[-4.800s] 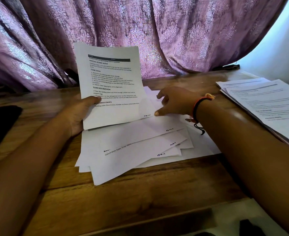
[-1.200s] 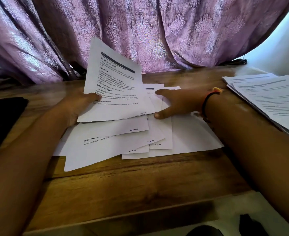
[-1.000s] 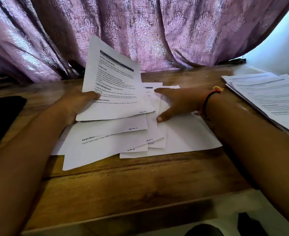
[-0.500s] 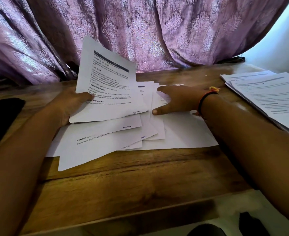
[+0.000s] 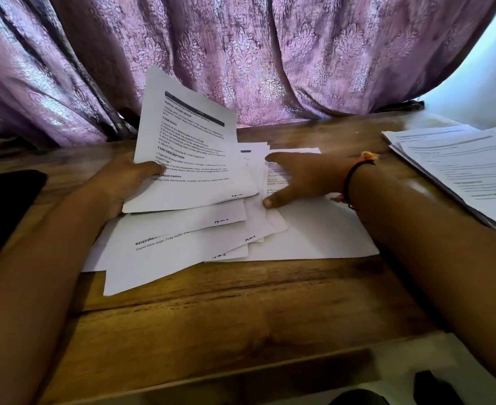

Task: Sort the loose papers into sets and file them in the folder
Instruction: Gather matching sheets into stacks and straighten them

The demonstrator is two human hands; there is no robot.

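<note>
At the far left a dark flat object [image 5: 5,209] lay on the wooden counter [image 5: 226,317]. Beside it the left hand [image 5: 118,185] held a printed sheet [image 5: 191,159] tilted up off the pile, thumb on its face and the other fingers hidden behind the page, closed on its lower left edge. Under that sheet the loose papers [image 5: 182,247] lay fanned and overlapping at mid-counter, several with small handwritten marks at their lower right corners. Just right of the raised sheet, the right hand [image 5: 302,176] rested palm down on the spread papers, fingers [image 5: 273,201] wide and flat, gripping nothing; a red and black wristband [image 5: 354,176] circled its wrist. Well apart at the right edge lay a separate stack of printed pages [image 5: 468,171]. A purple patterned curtain [image 5: 270,54] hung behind the counter.
</note>
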